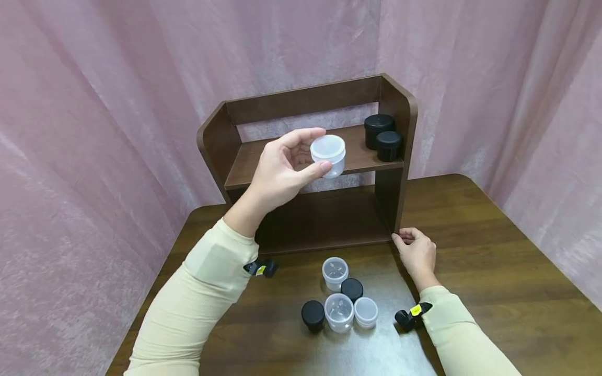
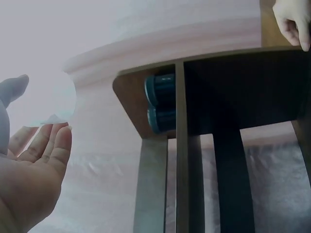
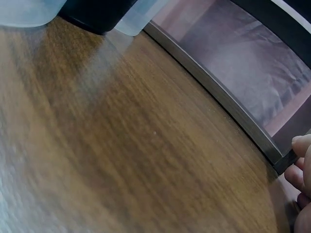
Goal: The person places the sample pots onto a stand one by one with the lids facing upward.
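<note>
My left hand (image 1: pixel 281 169) is raised before the upper board of a brown two-tier shelf (image 1: pixel 301 99). Thumb and fingers grip a small clear plastic jar with a whitish lid (image 1: pixel 328 149), held upright; glare washes it out in the left wrist view. Down at the shelf's lower right front corner, my right hand (image 1: pixel 418 257) pinches the foot of the side panel (image 3: pixel 286 162) between thumb and fingers. Two black lidded jars, a taller one (image 1: pixel 379 125) and a shorter one (image 1: pixel 389 146), stand at the right end of the upper board.
On the wooden table (image 1: pixel 470 250) before the shelf stand several jars close together: clear ones (image 1: pixel 339 313) and black ones (image 1: pixel 312 315). The lower compartment (image 1: pixel 320 222) opens toward me. A pink curtain (image 1: pixel 301 42) hangs behind the table.
</note>
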`<state>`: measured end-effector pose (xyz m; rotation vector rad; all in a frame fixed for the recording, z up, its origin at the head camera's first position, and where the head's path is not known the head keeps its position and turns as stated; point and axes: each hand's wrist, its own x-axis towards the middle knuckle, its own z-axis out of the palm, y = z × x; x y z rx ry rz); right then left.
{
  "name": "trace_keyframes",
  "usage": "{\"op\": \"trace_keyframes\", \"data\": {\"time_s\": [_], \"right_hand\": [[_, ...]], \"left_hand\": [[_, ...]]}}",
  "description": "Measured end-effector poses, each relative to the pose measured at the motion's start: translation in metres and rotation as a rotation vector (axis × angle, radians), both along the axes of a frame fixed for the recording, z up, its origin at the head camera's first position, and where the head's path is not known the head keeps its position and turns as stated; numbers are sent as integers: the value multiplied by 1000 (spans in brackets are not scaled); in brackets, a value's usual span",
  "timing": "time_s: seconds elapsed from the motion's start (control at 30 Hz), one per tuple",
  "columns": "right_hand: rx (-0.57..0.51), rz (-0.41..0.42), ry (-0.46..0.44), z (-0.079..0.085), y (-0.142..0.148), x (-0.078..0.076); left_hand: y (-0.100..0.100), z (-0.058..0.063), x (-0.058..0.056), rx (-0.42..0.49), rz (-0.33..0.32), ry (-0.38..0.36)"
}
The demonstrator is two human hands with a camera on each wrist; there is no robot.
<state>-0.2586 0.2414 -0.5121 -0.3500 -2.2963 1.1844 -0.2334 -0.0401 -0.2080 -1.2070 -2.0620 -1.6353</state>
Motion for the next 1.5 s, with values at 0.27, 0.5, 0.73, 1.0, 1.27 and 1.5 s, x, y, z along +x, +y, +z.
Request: {"op": "trace_keyframes", "data": {"time_s": [0.27, 0.5, 0.73, 1.0, 1.27, 1.5], "right_hand": [[13, -3, 13, 3, 2, -2], [3, -6, 24, 1, 1, 0], [-7, -15, 17, -1, 2, 3], [-15, -18, 16, 0, 1, 4], [-8, 12, 22, 5, -2, 10], [-1, -21, 7, 6, 6, 21]], "left_hand": [[15, 5, -32, -40, 84, -67], [32, -4, -62, -103, 191, -138], [56, -12, -87, -147, 249, -202], [74, -20, -112, -139, 349, -308], [78, -32, -118, -125, 381, -364], [87, -33, -111, -163, 351, -380]]}}
